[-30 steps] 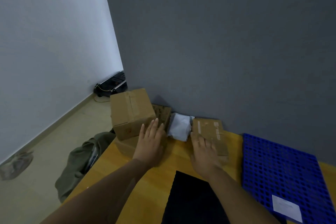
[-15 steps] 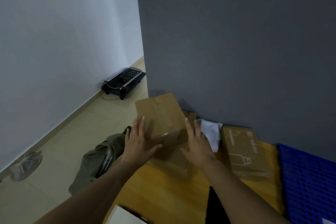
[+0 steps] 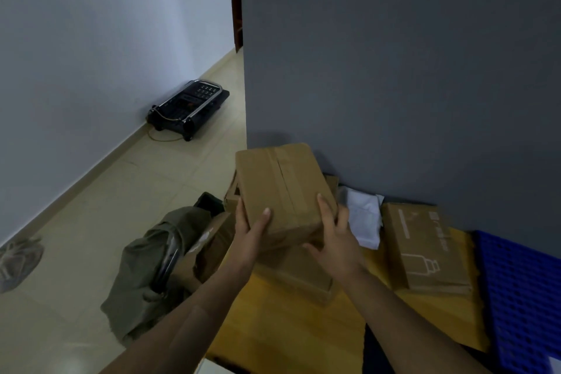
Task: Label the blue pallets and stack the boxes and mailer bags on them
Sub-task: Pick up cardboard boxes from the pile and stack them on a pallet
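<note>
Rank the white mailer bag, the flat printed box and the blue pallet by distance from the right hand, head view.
1. white mailer bag, just right of the right hand holding the taped box.
2. flat printed box, farther right.
3. blue pallet, at the far right.

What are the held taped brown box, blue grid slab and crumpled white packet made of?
The taped brown box: apparently matte cardboard, glossier tape along its top. The blue grid slab: likely moulded plastic, from uniform colour and regular holes. The crumpled white packet: perhaps thin plastic film, from soft creases.
</note>
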